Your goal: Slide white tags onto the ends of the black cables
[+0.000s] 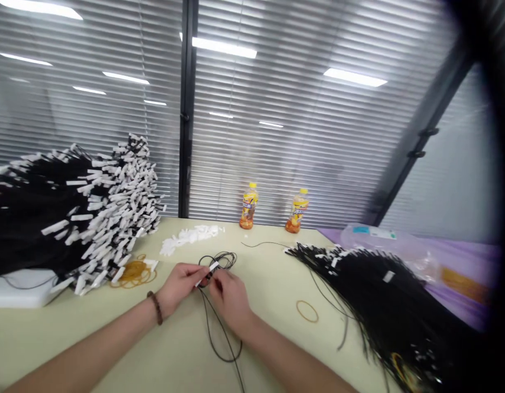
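Over the middle of the table, both hands meet at a coil of thin black cord (228,260). My left hand (182,284), with a beaded bracelet on its wrist, is closed, its thumb and fingertips pinching a small white label strip (214,266) at the cord. Close beside it, my right hand (230,297) is closed too, its fingertips pinching the black cord next to the strip. Exactly how strip and cord join is hidden by the fingers. Loose cord loops down below the hands toward the table's front edge.
Left stands a big heap of black cords with white tags (125,202), near rubber bands (136,273). White strips (191,237) lie behind the hands. Two drink bottles (248,207) stand at the back. A black cord bundle (383,295) and a single rubber band (307,311) lie right.
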The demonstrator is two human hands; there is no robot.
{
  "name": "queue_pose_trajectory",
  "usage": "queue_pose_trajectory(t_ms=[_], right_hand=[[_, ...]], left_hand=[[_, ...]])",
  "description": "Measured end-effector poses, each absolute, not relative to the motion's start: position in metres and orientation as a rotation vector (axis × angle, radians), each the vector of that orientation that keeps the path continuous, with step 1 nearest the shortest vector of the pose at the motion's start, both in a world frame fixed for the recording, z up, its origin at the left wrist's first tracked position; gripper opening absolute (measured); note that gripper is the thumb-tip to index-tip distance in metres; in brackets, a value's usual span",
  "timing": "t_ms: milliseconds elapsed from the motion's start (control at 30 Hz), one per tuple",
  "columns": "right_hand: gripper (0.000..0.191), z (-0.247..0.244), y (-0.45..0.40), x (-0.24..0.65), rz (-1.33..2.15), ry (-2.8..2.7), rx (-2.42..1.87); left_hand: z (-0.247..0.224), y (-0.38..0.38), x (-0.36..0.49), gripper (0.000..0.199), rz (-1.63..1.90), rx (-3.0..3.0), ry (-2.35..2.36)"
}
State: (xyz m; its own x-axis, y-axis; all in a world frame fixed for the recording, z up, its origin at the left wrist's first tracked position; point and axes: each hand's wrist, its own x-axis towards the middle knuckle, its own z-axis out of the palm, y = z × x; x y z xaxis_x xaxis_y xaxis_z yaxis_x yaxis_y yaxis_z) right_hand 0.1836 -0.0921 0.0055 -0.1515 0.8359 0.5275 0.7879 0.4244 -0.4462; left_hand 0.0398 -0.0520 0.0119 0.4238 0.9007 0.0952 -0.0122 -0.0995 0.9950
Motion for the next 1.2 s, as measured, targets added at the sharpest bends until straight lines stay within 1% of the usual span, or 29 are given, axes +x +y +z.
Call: queue_pose_trajectory(t_ms=[100, 233, 333, 433, 567, 700, 767, 800, 867, 933, 967, 1033, 1067, 1100, 1167, 1200], right_hand=[[0.012, 0.004, -0.090, 0.184, 0.151, -1.893, -1.338], [0.019, 0.001, -0.081, 0.187, 0.569, -1.783, -1.223], [0.026, -0.001, -0.073, 0.190, 0.842, -1.739, -1.143], [0.029, 0.003, -0.071, 0.195, 1.043, -1.678, -1.102], [0.028, 0.015, -0.076, 0.202, 1.221, -1.546, -1.080], [0.027, 0.022, -0.081, 0.206, 1.602, -1.493, -0.966], [0.025, 0.022, -0.081, 0.209, 1.785, -1.437, -0.918], [0.025, 0.022, -0.080, 0.211, 1.822, -1.389, -0.891], [0.028, 0.022, -0.075, 0.218, 1.787, -1.275, -0.826], [0.035, 0.023, -0.069, 0.226, 1.695, -1.181, -0.783], [0.039, 0.024, -0.065, 0.229, 1.657, -1.174, -0.794], [0.042, 0.027, -0.060, 0.231, 1.529, -1.269, -0.920], [0.042, 0.028, -0.059, 0.230, 1.387, -1.362, -1.032], [0.041, 0.030, -0.060, 0.227, 1.170, -1.463, -1.156], [0.042, 0.037, -0.068, 0.214, 0.613, -1.626, -1.313], [0.043, 0.042, -0.076, 0.205, 0.359, -1.687, -1.321]], left_hand=[[0.011, -0.051, 0.039, 0.038, 0.949, 1.480, 0.839], [0.007, -0.046, 0.036, 0.036, 0.966, 1.458, 0.839], [0.010, -0.034, 0.026, 0.034, 0.997, 1.306, 0.859], [0.022, -0.016, 0.008, 0.031, 1.103, 1.104, 0.821], [0.045, 0.000, -0.019, 0.022, 1.189, 0.989, 0.694], [0.063, -0.008, -0.028, 0.015, 1.107, 0.953, 0.429], [0.068, -0.019, -0.025, 0.017, 1.019, 1.060, 0.412], [0.071, -0.025, -0.023, 0.019, 0.941, 1.163, 0.434], [0.073, -0.037, -0.017, 0.024, 0.671, 1.454, 0.492], [0.073, -0.045, -0.009, 0.025, 0.346, 1.752, 0.523], [0.070, -0.047, -0.005, 0.025, 0.233, 1.862, 0.529], [0.060, -0.047, 0.002, 0.026, 0.142, 1.979, 0.546], [0.053, -0.045, 0.005, 0.027, 0.156, 1.993, 0.565], [0.046, -0.043, 0.007, 0.029, 0.188, 1.985, 0.590], [0.032, -0.037, 0.009, 0.034, 0.293, 1.922, 0.652], [0.026, -0.034, 0.009, 0.036, 0.348, 1.885, 0.671]])
